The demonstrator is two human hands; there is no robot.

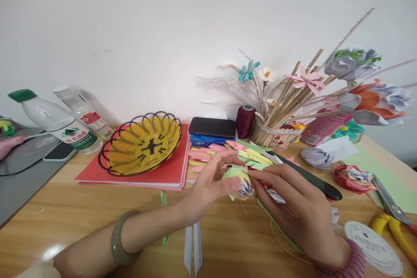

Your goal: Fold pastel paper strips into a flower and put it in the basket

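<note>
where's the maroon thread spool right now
In the head view, the thread spool stands just right of centre, between the black phone and the stick-filled basket.

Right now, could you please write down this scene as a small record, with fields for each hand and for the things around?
Left hand: holds a paper flower, thumb on its near side
Right hand: fingertips at the flower's right edge
Left wrist: green bangle
Right wrist: purple band
Left of hands: yellow basket on red paper
Behind hands: black phone on a blue packet; dark red spool beside it
</note>
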